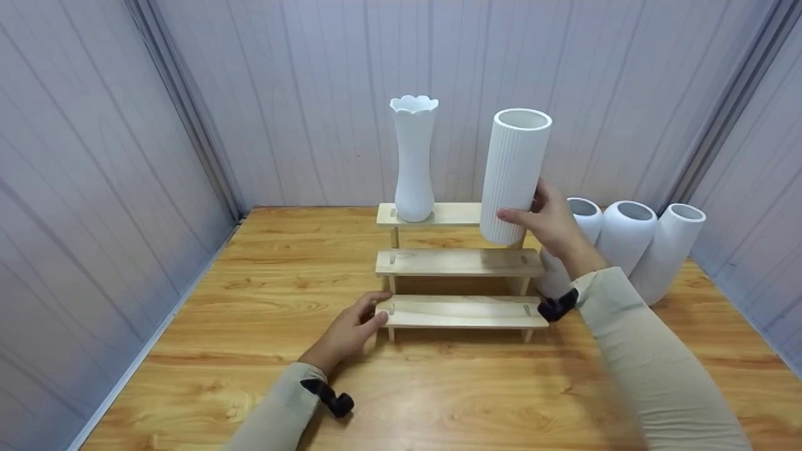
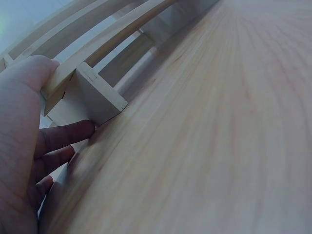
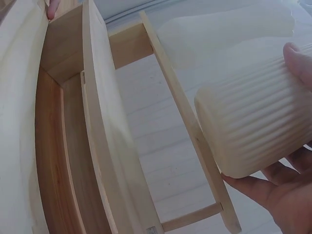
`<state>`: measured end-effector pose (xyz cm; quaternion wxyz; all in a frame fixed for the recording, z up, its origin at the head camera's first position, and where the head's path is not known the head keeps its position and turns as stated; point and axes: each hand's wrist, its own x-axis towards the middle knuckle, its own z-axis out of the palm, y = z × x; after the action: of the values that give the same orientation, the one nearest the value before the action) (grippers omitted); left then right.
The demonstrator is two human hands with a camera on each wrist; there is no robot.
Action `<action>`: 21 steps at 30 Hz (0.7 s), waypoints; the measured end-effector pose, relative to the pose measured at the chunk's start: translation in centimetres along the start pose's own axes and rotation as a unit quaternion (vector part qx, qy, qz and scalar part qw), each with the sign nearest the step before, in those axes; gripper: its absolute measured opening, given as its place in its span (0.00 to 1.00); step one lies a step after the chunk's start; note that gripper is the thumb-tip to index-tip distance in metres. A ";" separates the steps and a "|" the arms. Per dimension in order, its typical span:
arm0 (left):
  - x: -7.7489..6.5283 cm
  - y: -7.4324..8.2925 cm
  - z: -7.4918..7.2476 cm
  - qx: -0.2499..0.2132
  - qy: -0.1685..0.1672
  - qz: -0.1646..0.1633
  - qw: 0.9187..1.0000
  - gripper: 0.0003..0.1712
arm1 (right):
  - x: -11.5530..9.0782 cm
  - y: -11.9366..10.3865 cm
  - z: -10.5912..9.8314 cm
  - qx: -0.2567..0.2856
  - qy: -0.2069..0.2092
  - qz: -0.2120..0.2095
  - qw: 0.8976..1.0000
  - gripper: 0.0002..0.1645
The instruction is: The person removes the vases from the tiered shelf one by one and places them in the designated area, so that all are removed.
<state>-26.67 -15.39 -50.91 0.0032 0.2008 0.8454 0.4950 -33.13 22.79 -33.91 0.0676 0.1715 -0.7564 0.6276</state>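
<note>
My right hand [image 1: 554,222] grips a white ribbed cylinder vase [image 1: 515,169] low on its body, thumb in front. The vase tilts slightly at the right end of the top step of a three-step wooden display stand [image 1: 457,262]. In the right wrist view its base [image 3: 214,136] is close to the top board; contact cannot be told. My left hand [image 1: 348,329] holds the left end of the lowest step; in the left wrist view the thumb lies on the board and a fingertip [image 2: 87,129] touches the leg. A scallop-rimmed white vase [image 1: 415,166] stands on the top step's left end.
Three more white vases stand on the wooden table [image 1: 282,275] right of the stand: one [image 1: 586,216] partly behind my right hand, a rounded one [image 1: 626,235] and a tapered one [image 1: 670,257]. Pale panel walls [image 1: 301,113] enclose the table at the back and sides.
</note>
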 end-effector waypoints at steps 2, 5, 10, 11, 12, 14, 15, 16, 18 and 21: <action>0.0 0.0 0.0 0.000 -0.001 0.000 1.000 0.22 | -0.3 0.1 0.0 -0.001 -0.004 -0.001 1.000 0.51; 0.0 0.1 0.0 0.004 -0.001 -0.002 1.000 0.22 | -0.7 0.3 0.0 0.005 -0.012 -0.001 1.000 0.51; -0.1 0.0 0.0 0.005 -0.002 -0.008 1.000 0.22 | -1.4 0.7 -0.1 0.005 -0.016 0.000 1.000 0.50; -0.1 0.0 0.0 0.004 -0.004 -0.010 1.000 0.22 | -1.6 0.7 -0.1 0.006 -0.016 -0.003 1.000 0.50; -0.1 0.0 0.0 0.004 -0.007 -0.012 1.000 0.23 | -1.8 0.7 -0.2 0.004 -0.014 -0.005 1.000 0.50; 0.0 -0.1 0.0 0.001 -0.012 -0.011 1.000 0.23 | -2.1 0.7 -0.3 0.003 -0.011 -0.009 1.000 0.49; 0.0 -0.1 0.0 -0.001 -0.014 -0.013 1.000 0.23 | -2.3 0.7 -0.4 0.002 -0.009 -0.011 1.000 0.49; 0.0 -0.1 0.0 -0.001 -0.015 -0.013 1.000 0.23 | -2.5 0.7 -0.5 0.003 -0.007 -0.013 1.000 0.49; 0.0 -0.1 0.0 -0.001 -0.015 -0.012 1.000 0.23 | -2.8 0.7 -0.7 0.001 -0.003 -0.013 1.000 0.49; 0.0 0.0 -0.1 0.001 -0.014 -0.015 1.000 0.23 | -3.4 0.7 -1.0 -0.001 0.002 -0.002 1.000 0.49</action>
<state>-26.73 -15.45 -50.90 0.0223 0.1946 0.8487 0.4912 -30.31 24.49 -35.39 0.0709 0.1717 -0.7566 0.6269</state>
